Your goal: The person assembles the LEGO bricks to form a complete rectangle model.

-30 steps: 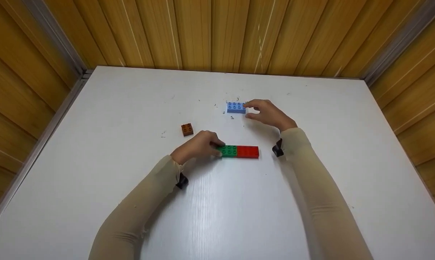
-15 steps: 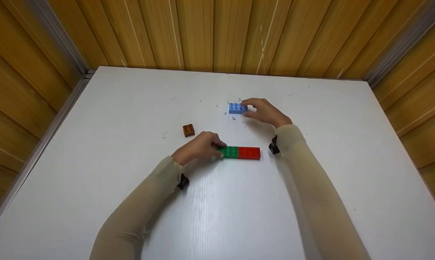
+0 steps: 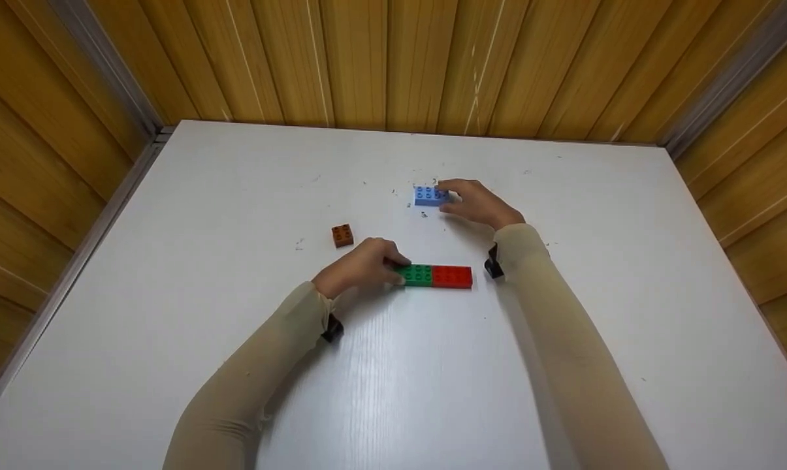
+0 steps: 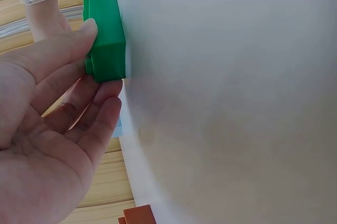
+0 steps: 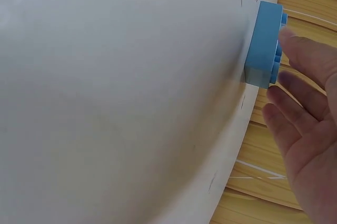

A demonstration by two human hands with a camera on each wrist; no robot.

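The left hand (image 3: pixel 365 261) pinches the green brick (image 3: pixel 418 276); the red brick (image 3: pixel 452 277) abuts that to the hand's right, the brown brick (image 3: pixel 342 235) just beyond its back. The right hand (image 3: pixel 481 203), partly open, reaches the blue brick (image 3: pixel 424 196) at its fingertips, though contact is unclear.

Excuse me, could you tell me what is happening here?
A person's left hand pinches a green brick, which sits end to end with a red brick on the white table. The right hand is at the right end of a blue brick farther back; its grip is unclear. A brown brick lies apart.
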